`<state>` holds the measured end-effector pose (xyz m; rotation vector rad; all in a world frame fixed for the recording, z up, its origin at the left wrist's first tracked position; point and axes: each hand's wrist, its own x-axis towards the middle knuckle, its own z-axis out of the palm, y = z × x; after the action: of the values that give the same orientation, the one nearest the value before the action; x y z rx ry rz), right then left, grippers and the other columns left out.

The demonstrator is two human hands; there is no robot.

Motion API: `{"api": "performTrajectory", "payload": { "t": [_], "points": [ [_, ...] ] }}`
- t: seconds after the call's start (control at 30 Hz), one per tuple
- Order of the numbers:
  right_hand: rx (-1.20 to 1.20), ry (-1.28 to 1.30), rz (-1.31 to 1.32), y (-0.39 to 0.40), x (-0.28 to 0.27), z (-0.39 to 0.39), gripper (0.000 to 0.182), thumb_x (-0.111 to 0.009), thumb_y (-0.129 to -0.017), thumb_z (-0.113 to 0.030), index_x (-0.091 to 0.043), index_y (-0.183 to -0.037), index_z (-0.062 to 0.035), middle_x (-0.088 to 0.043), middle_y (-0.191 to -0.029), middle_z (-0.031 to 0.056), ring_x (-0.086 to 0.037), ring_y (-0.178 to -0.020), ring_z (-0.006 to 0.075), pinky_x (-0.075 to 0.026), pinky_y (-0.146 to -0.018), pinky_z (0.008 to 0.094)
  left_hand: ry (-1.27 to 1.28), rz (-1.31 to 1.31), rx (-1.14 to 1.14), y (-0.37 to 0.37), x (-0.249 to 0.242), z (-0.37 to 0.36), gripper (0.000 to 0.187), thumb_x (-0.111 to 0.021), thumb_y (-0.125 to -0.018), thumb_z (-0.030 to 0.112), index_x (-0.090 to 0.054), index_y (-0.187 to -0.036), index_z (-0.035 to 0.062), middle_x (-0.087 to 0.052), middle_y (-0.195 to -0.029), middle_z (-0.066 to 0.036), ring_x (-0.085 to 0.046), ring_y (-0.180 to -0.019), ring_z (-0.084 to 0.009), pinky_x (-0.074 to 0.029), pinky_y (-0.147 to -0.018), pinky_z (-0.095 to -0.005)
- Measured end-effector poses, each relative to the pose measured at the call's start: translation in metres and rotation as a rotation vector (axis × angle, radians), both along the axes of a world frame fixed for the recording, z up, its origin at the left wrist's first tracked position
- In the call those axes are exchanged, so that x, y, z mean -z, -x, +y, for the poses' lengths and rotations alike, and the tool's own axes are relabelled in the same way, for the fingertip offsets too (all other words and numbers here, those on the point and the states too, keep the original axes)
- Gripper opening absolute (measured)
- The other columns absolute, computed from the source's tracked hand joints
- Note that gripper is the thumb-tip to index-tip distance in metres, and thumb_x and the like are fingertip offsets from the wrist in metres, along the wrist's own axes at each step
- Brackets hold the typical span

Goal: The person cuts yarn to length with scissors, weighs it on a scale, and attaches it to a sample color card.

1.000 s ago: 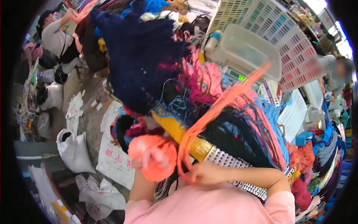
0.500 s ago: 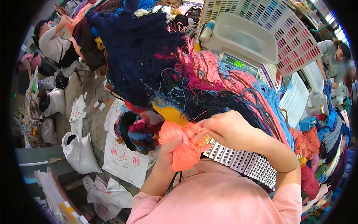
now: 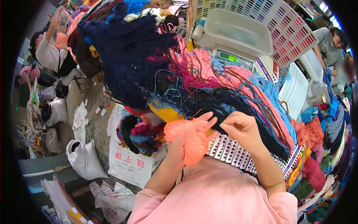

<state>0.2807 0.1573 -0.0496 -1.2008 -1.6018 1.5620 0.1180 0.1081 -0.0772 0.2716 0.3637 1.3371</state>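
Note:
A coral-orange skein of yarn (image 3: pixel 191 143) is gripped by my left hand (image 3: pixel 178 147), with some fingers stretched out beyond it to the right. To the right of the skein, my right hand (image 3: pixel 242 130) is raised with thumb and index finger pinched together; whatever lies between the tips is too small to make out. A gap separates the two hands. Just beyond them lies a pile of loose yarn, with navy strands (image 3: pixel 126 59), pink strands (image 3: pixel 257 100) and a yellow piece (image 3: pixel 166 112). White cards with rows of dark dots (image 3: pixel 233 155) lie below my right hand.
A digital scale (image 3: pixel 231 59) with a white plastic tub (image 3: pixel 238 33) stands at the back, beside a white slatted basket (image 3: pixel 294 41). Colored skeins (image 3: pixel 311 168) heap up at right. A white sack (image 3: pixel 85 158) stands on the left floor. Other people are at both sides.
My right hand has drawn away from the skein to the right. My left hand's fingers have spread, still holding the skein. The view has shifted slightly, and the scale's display reading has changed.

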Motion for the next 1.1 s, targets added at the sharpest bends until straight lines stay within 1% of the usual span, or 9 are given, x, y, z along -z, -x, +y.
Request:
{"api": "performTrajectory", "payload": {
  "t": [0.1,0.23,0.33,0.43,0.53,0.73,0.87,0.97,1.1],
  "points": [
    [-0.001,0.209,0.187,0.016,-0.011,-0.011,0.011,-0.056,-0.075,-0.007,-0.057,-0.079,0.0038,-0.053,-0.067,0.002,-0.046,-0.056,0.0035,-0.035,-0.046,0.0183,-0.069,0.19,0.223,-0.006,-0.006,0.007,0.083,-0.037,-0.077,0.054,-0.018,-0.12,-0.0142,-0.034,-0.121,-0.02,-0.044,-0.104,-0.0234,-0.035,-0.087,-0.0297],
    [0.002,0.307,0.384,0.017,-0.003,-0.012,0.01,-0.053,-0.074,-0.002,-0.058,-0.08,0.0035,-0.054,-0.066,0.0002,-0.045,-0.054,0.0027,-0.034,-0.045,0.0174,-0.071,0.271,0.113,-0.012,-0.005,0.003,0.085,-0.039,-0.074,0.056,-0.021,-0.12,-0.0126,-0.034,-0.121,-0.019,-0.042,-0.107,-0.0212,-0.034,-0.089,-0.0294],
    [0.067,0.363,0.549,0.019,0.004,-0.014,0.01,-0.053,-0.072,0.0,-0.058,-0.079,0.0037,-0.054,-0.063,0.0009,-0.044,-0.052,0.0035,-0.033,-0.045,0.0177,-0.084,0.253,0.036,-0.016,0.01,-0.001,0.07,-0.039,-0.078,0.044,-0.026,-0.118,-0.0118,-0.034,-0.121,-0.019,-0.04,-0.109,-0.0223,-0.032,-0.091,-0.0305],
    [0.159,0.309,0.573,0.022,0.007,-0.02,0.009,-0.053,-0.071,0.001,-0.058,-0.077,0.004,-0.054,-0.063,0.0023,-0.044,-0.052,0.0045,-0.034,-0.046,0.0183,-0.02,0.683,0.022,-0.023,-0.001,-0.003,0.055,-0.038,-0.082,0.032,-0.032,-0.115,-0.0107,-0.035,-0.121,-0.02,-0.039,-0.11,-0.0242,-0.03,-0.092,-0.032],
    [0.156,0.351,0.567,0.014,0.008,-0.02,0.008,-0.053,-0.071,0.0,-0.058,-0.076,0.0037,-0.055,-0.066,0.0038,-0.045,-0.052,0.0054,-0.036,-0.046,0.019,-0.025,0.404,0.034,-0.023,-0.001,-0.002,0.039,-0.041,-0.083,0.016,-0.036,-0.115,-0.006,-0.036,-0.121,-0.017,-0.04,-0.107,-0.0212,-0.032,-0.09,-0.0319],
    [0.135,0.499,0.67,0.01,0.008,-0.016,0.008,-0.052,-0.074,-0.003,-0.058,-0.078,0.0022,-0.056,-0.064,0.0041,-0.051,-0.054,0.0069,-0.041,-0.049,0.0195,0.093,0.089,0.052,-0.014,0.009,-0.005,0.032,-0.043,-0.082,0.008,-0.041,-0.11,-0.006,-0.039,-0.118,-0.017,-0.041,-0.107,-0.0208,-0.035,-0.089,-0.0313],
    [0.14,0.289,0.42,0.017,0.008,-0.02,0.007,-0.053,-0.075,-0.004,-0.057,-0.076,0.0018,-0.056,-0.063,0.0038,-0.054,-0.056,0.0084,-0.043,-0.05,0.019,0.086,0.245,-0.021,-0.019,0.012,-0.009,0.028,-0.044,-0.082,0.009,-0.044,-0.107,-0.005,-0.042,-0.116,-0.017,-0.043,-0.105,-0.0216,-0.036,-0.088,-0.0313],
    [0.168,0.313,0.438,0.016,0.004,-0.021,0.007,-0.052,-0.075,-0.004,-0.057,-0.076,0.001,-0.056,-0.063,0.0039,-0.053,-0.054,0.0082,-0.043,-0.049,0.019,0.115,0.319,-0.056,-0.02,0.004,-0.006,0.025,-0.044,-0.082,0.009,-0.047,-0.102,-0.0042,-0.045,-0.112,-0.017,-0.045,-0.102,-0.0214,-0.037,-0.087,-0.0312],
    [0.083,0.735,0.801,0.011,0.009,-0.015,0.009,-0.053,-0.077,-0.011,-0.055,-0.076,-0.0021,-0.055,-0.066,0.0006,-0.048,-0.054,0.0042,-0.039,-0.048,0.0175,0.133,0.271,-0.018,-0.011,0.0,0.003,0.019,-0.045,-0.082,0.011,-0.05,-0.094,-0.0029,-0.052,-0.096,-0.013,-0.051,-0.087,-0.0189,-0.041,-0.077,-0.0297]
  ]
}}
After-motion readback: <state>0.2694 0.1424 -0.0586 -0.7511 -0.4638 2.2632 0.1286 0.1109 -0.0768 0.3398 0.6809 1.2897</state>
